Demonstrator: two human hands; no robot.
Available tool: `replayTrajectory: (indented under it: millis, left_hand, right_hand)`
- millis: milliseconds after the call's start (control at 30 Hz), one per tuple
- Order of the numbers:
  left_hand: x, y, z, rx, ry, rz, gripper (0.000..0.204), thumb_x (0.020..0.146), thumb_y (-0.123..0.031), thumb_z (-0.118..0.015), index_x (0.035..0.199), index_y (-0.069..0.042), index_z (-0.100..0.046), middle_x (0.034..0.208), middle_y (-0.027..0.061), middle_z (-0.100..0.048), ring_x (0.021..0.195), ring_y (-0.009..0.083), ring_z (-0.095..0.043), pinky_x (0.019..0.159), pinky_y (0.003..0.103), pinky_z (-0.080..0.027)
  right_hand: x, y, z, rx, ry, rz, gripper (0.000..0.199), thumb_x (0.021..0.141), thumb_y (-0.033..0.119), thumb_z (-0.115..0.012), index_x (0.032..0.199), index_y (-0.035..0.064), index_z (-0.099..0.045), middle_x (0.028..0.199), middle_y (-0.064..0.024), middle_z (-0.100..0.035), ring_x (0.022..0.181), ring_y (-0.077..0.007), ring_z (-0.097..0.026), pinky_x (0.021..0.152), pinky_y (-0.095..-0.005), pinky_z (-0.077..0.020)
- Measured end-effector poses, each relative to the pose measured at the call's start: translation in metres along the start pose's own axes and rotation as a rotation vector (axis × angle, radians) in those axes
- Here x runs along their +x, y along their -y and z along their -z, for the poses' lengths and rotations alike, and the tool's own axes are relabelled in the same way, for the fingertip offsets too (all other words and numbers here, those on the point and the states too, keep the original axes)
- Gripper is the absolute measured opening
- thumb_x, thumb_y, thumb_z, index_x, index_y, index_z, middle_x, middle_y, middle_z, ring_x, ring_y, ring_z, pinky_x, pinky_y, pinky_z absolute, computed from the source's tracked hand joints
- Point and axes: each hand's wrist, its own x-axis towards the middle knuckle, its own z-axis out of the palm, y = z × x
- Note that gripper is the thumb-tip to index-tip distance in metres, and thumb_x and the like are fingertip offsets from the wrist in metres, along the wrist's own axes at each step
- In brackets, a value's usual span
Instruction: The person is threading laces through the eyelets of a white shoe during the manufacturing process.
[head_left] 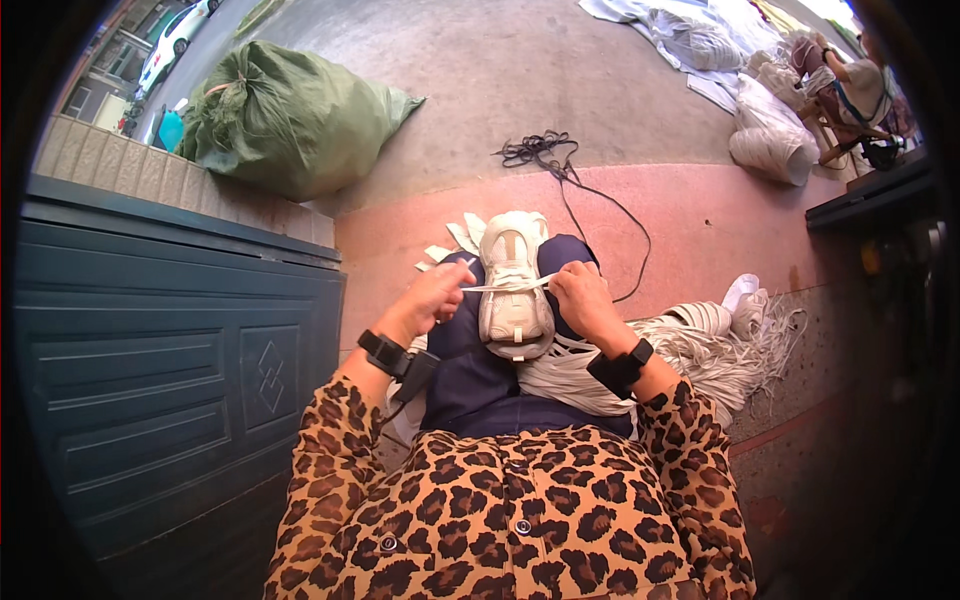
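A cream-coloured sneaker rests between my thighs, its heel end toward me. Across its opening runs a pale shoelace, stretched sideways between my two hands. My left hand is closed on the lace at the shoe's left side. On the other side my right hand pinches the lace close to the shoe. Other white pieces lie beside the toe, by my left knee. A large bundle of loose off-white laces spreads from under my right forearm to the right.
A stuffed green sack stands at the far left, behind a dark blue door panel. Tangled black cord lies on the floor ahead. White bags sit at the far right near another person.
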Motion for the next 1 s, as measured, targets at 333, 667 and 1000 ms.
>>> replayTrajectory:
  millis: [333,667,1000]
  left_hand:
    - [0.011,0.035,-0.005,0.75,-0.214,-0.741,0.024,0.089,-0.017,-0.055,0.098,0.003,-0.066,0.08,0.0023,-0.064,0.07,0.0102,-0.057,0.067,0.024,-0.045]
    - [0.006,0.047,-0.017,0.99,-0.392,-0.704,0.016,0.085,-0.014,-0.056,0.089,-0.003,-0.065,0.076,0.0135,-0.063,0.071,0.0246,-0.06,0.065,0.035,-0.047]
    - [0.016,0.028,-0.032,1.581,-0.424,-0.862,0.011,0.077,-0.018,-0.062,0.076,-0.007,-0.063,0.074,0.0091,-0.061,0.076,0.0285,-0.054,0.064,0.04,-0.042]
  right_hand:
    - [0.012,0.006,-0.017,-0.253,0.097,0.199,0.006,0.069,0.008,-0.057,0.071,0.0112,-0.062,0.08,-0.0045,-0.053,0.082,-0.0241,-0.049,0.069,-0.0365,-0.036]
    - [0.01,0.015,-0.013,-0.33,0.061,0.205,0.004,0.073,0.014,-0.059,0.071,0.0106,-0.06,0.078,-0.0048,-0.055,0.081,-0.0217,-0.051,0.069,-0.0373,-0.0354]
    - [0.008,0.011,-0.013,-0.298,0.043,0.074,0.016,0.077,0.026,-0.063,0.073,0.0102,-0.064,0.075,-0.0036,-0.057,0.078,-0.022,-0.052,0.069,-0.0379,-0.0371]
